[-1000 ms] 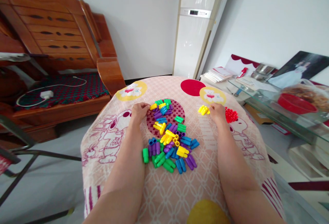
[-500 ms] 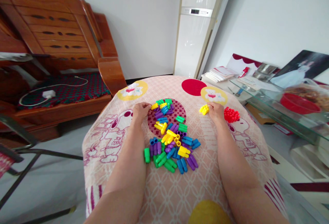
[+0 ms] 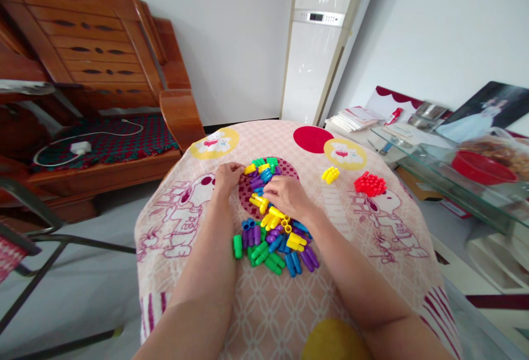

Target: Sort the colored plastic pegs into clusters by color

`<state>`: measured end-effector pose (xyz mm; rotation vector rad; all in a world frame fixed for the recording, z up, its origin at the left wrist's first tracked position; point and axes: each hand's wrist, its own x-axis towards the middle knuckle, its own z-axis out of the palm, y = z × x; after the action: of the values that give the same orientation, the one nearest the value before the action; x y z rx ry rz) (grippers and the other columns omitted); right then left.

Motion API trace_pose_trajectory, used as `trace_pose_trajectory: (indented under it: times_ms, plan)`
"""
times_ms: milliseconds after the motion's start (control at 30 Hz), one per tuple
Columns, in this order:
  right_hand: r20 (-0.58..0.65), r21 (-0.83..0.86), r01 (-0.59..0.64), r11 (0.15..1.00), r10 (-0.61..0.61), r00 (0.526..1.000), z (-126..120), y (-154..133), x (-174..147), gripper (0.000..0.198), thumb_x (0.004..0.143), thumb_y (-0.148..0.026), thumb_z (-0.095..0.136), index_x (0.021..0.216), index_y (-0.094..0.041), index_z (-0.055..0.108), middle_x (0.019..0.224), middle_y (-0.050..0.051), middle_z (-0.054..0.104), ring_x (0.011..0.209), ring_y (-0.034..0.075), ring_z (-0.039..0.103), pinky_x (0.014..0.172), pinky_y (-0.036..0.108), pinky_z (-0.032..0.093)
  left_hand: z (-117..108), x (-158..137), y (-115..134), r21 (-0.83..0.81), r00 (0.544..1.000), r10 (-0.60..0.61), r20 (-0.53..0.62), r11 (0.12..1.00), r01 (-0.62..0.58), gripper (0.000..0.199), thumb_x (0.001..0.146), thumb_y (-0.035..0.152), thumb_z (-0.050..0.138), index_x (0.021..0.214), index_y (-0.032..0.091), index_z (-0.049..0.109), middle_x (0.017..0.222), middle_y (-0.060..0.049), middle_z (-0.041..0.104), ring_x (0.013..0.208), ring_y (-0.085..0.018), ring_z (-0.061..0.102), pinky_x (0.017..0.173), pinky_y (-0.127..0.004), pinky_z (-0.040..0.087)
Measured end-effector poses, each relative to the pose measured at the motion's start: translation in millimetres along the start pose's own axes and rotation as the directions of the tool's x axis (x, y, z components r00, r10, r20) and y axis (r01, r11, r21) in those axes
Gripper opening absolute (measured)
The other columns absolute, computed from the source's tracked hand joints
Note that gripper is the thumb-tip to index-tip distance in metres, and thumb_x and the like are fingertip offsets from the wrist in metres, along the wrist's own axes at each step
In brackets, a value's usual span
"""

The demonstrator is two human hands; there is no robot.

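Observation:
A mixed pile of plastic toy building pieces lies on the cloth-covered table (image 3: pixel 264 310). My left hand (image 3: pixel 229 177) is at the pile's far left edge, fingertips pinched at the end of a yellow piece (image 3: pixel 250 169). Over the pile's middle, my right hand (image 3: pixel 287 194) has its fingers bent together, close to some yellow pieces (image 3: pixel 257 201); what they grip is hidden. Nearer me lie green pieces (image 3: pixel 274 263), blue pieces (image 3: pixel 293 265) and purple pieces (image 3: pixel 309 259). To the right, apart from the pile, are a yellow group (image 3: pixel 330 175) and a red group (image 3: pixel 370 184).
A wooden bench (image 3: pixel 95 73) with a white charger (image 3: pixel 80 148) on its seat stands at the left. Behind the table rises a white floor-standing unit (image 3: pixel 309 68). On the right, a glass shelf (image 3: pixel 446 161) carries a red bowl (image 3: pixel 483 167).
My right hand has left the yellow group on the right and moved left over the pile. The yellow group stays behind. My left hand keeps its place.

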<state>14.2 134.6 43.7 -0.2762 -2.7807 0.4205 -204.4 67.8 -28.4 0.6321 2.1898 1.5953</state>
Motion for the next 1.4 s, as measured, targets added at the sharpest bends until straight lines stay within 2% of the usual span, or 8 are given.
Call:
trace_pose_trajectory:
  times_ms: [133,267,500,700,833,1000,1167,1400]
  plan:
    - [0.116,-0.168,0.07,0.983,-0.051,0.992,17.1,-19.6,-4.2,0.019,0.088,-0.033,0.074,0.094,-0.015,0.074,0.094,0.01,0.069,0.094,0.021,0.062,0.082,0.029,0.043,0.2,1.9,-1.8,-0.004,1.0,-0.001,0.009,1.0,0.001,0.018,0.077,0.022,0.063,0.088,0.015,0.076,0.063,-0.001,0.07,0.056,-0.014,0.063,0.06,-0.024,0.05]
    - [0.19,-0.216,0.042,0.975,0.0,0.982,16.7,-13.9,-8.2,0.013,0.09,-0.022,0.067,0.1,-0.015,0.071,0.097,0.01,0.069,0.094,0.021,0.063,0.082,0.029,0.043,0.7,3.4,-2.2,0.012,1.0,0.002,0.004,1.0,-0.002,0.016,0.077,0.022,0.062,0.085,0.015,0.075,0.061,-0.001,0.069,0.055,-0.014,0.064,0.06,-0.024,0.05]
    - [0.189,-0.282,0.082,0.956,-0.029,0.982,29.1,-19.1,-0.3,0.028,0.093,-0.035,0.064,0.115,-0.016,0.064,0.103,0.011,0.068,0.102,0.025,0.06,0.088,0.036,0.044,1.4,4.0,-2.0,0.064,1.0,0.015,-0.006,0.998,-0.015,0.018,0.077,0.023,0.062,0.087,0.016,0.075,0.059,0.0,0.068,0.055,-0.015,0.064,0.06,-0.024,0.05]
    - [0.167,-0.281,0.131,0.951,-0.086,0.982,38.9,-26.1,4.1,0.02,0.09,-0.015,0.055,0.107,-0.014,0.064,0.1,0.012,0.07,0.1,0.028,0.062,0.086,0.038,0.046,1.0,7.2,-4.6,0.082,1.0,0.013,-0.014,0.997,-0.012,0.019,0.077,0.023,0.062,0.088,0.016,0.076,0.061,0.0,0.069,0.057,-0.015,0.066,0.063,-0.024,0.051]
    - [0.048,-0.061,0.009,0.998,-0.006,0.999,23.7,-11.8,4.4,0.025,0.085,-0.015,0.059,0.109,-0.016,0.065,0.099,0.009,0.073,0.092,0.023,0.066,0.082,0.032,0.048,0.0,8.5,-5.6,0.075,1.0,0.019,0.006,0.997,-0.019,0.021,0.076,0.024,0.063,0.09,0.016,0.076,0.063,-0.001,0.07,0.058,-0.015,0.066,0.063,-0.024,0.051]
    - [-0.137,0.277,-0.142,0.95,0.186,0.973,-7.5,46.3,-3.7,0.026,0.078,-0.01,0.061,0.1,-0.018,0.072,0.094,0.004,0.077,0.085,0.017,0.07,0.078,0.026,0.052,1.3,9.1,-6.7,0.033,1.0,-0.003,-0.004,0.999,0.003,0.02,0.076,0.025,0.063,0.088,0.016,0.076,0.063,-0.001,0.069,0.057,-0.015,0.065,0.062,-0.024,0.051]
    - [-0.11,0.172,-0.378,0.91,0.399,0.91,-22.5,98.4,-23.3,0.028,0.071,-0.005,0.061,0.09,-0.015,0.078,0.091,0.007,0.079,0.088,0.02,0.073,0.077,0.025,0.054,1.3,8.7,-5.6,0.037,1.0,0.003,-0.008,0.999,-0.002,0.02,0.076,0.025,0.064,0.088,0.016,0.076,0.062,0.0,0.069,0.056,-0.015,0.065,0.061,-0.024,0.051]
    - [-0.097,0.101,-0.513,0.852,0.522,0.847,-41.0,111.2,-34.4,0.021,0.066,-0.011,0.07,0.084,-0.013,0.08,0.08,0.007,0.078,0.078,0.02,0.073,0.07,0.023,0.053,-0.9,8.3,-6.8,0.039,1.0,0.016,0.012,0.999,-0.017,0.022,0.075,0.026,0.064,0.091,0.016,0.077,0.066,-0.002,0.071,0.06,-0.016,0.067,0.063,-0.025,0.052]
